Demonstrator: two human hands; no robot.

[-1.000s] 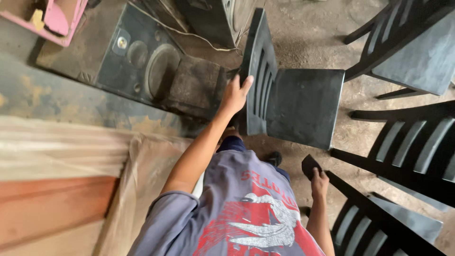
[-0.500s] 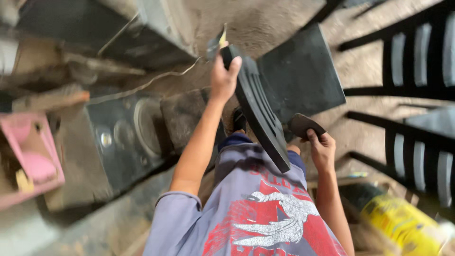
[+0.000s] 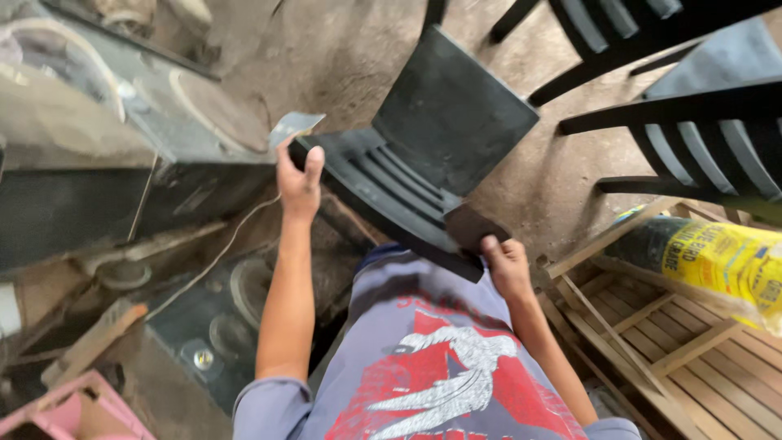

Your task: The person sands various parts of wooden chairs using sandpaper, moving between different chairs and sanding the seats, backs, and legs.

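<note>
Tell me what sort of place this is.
Probably a workshop or storeroom: black speaker cabinets on a dirt floor, a wooden pallet, and stacked black chairs. Both hands grip another chair.

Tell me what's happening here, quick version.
A person grips a black slatted chair with both bare hands. The left hand holds one end of the backrest top; the right hand holds the other end, with a dark sanding pad pressed against it. More black chairs stand at right, a speaker cabinet lies at left.
</note>
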